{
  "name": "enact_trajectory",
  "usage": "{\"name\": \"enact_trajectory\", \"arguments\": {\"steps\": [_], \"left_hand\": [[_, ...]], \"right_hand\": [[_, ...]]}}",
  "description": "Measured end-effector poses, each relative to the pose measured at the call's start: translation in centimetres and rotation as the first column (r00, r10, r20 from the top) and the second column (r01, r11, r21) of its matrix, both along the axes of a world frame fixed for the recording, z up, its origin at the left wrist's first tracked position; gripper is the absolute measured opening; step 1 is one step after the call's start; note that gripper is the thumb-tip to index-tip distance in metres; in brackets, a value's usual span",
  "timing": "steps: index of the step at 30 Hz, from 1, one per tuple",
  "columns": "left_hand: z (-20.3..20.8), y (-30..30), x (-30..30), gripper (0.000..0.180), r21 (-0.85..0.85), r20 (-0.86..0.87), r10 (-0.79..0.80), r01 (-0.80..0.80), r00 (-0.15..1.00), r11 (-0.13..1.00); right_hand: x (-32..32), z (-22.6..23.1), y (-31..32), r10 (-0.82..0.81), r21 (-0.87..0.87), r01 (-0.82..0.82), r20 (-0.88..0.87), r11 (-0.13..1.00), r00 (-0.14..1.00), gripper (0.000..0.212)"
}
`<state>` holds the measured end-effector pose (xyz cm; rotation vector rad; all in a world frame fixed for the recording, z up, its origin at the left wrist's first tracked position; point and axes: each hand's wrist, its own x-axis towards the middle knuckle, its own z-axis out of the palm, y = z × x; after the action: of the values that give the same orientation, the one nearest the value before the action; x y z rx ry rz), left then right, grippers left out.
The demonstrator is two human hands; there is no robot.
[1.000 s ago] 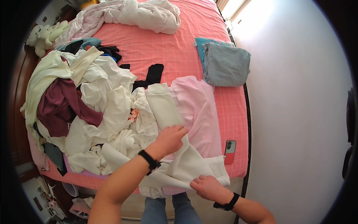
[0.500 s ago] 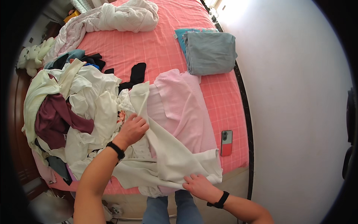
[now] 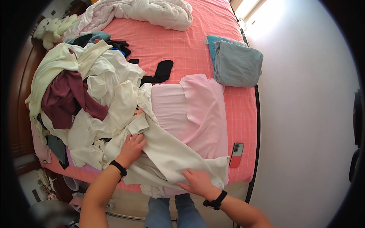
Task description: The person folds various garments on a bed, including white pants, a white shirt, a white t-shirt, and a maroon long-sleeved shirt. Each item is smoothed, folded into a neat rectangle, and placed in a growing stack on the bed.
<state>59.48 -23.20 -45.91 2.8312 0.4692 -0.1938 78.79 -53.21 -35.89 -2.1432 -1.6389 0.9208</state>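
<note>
A cream long-limbed garment (image 3: pixel 178 154) lies slantwise over the near part of the bed; whether its limbs are sleeves or legs I cannot tell. My left hand (image 3: pixel 131 149) closes its fingers on the cloth just below a folded hem. Farther right, my right hand (image 3: pixel 198 183) rests near the garment's lower edge, thumb and fingers apart. Beneath the cream cloth spreads a pale pink garment (image 3: pixel 207 114), partly covered. White lace-like fabric (image 3: pixel 145 100) shows beyond my left hand.
A heap of white clothes (image 3: pixel 114 72) with a maroon garment (image 3: pixel 61 98) fills the left side. Black socks (image 3: pixel 163 70) lie beyond. At the right are a phone (image 3: pixel 236 155) and folded grey cloth (image 3: pixel 237 64) on a blue item. A rolled quilt (image 3: pixel 152 13) lies far back.
My left hand has drawn the cream garment's upper end down toward me, folding it and baring more pink cloth. My right hand has lifted its fingers slightly and shifted little. The view has turned.
</note>
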Motion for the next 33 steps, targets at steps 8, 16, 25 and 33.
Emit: {"name": "enact_trajectory", "arguments": {"steps": [8,16,25,33], "left_hand": [[-2.2,4.6,-1.1,0.029,0.147,0.032,0.102,-0.106,0.994,0.983],[3.5,4.1,-6.2,0.021,-0.066,0.075,-0.298,0.303,0.952,0.951],[4.3,1.4,-8.5,0.064,-0.14,-0.111,-0.243,0.226,0.964,0.964],[1.8,1.7,-7.7,0.042,-0.253,-0.01,-0.207,0.198,0.978,0.947]], "right_hand": [[-4.7,-3.8,4.7,0.018,0.107,-0.028,0.086,0.994,0.996,0.029],[1.0,1.6,-0.4,0.139,0.047,-0.139,-0.014,0.989,0.99,0.049],[-1.8,-2.6,-6.9,0.16,-0.118,-0.132,0.265,0.984,0.951,0.086],[-2.9,-3.0,-5.6,-0.175,0.098,0.177,-0.029,0.979,0.984,0.099]]}}
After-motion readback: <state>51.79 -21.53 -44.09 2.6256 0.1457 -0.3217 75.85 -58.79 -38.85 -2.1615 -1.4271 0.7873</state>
